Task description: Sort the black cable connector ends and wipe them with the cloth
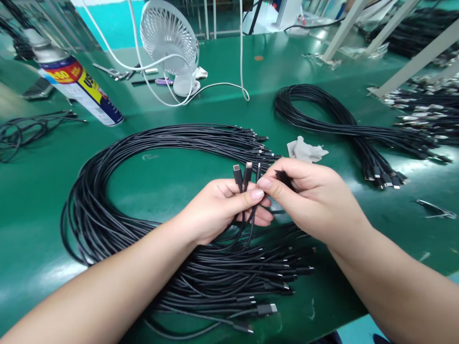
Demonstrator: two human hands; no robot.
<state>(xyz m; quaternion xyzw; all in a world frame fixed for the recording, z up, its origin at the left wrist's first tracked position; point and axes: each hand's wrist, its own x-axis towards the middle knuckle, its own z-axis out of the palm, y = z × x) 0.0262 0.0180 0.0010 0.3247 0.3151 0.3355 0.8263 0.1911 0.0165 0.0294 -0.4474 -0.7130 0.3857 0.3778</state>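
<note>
A glossy green table (222,112) stretches before me, bearing a wide loop of black cables (84,200), a smaller bundle (330,105), a white fan (168,38) and a spray can (79,83). Between the loop's ends, the left hand (222,205) pinches three cable ends (247,172); the right hand (308,196) bunches narrowly alongside, its grip unclear to me.

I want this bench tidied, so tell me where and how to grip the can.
Grip the can around its middle, below the narrower white top, probably coming from the near side: the body is a straight cylinder that seems to stand on its base, and the fan is behind to the right.
</note>
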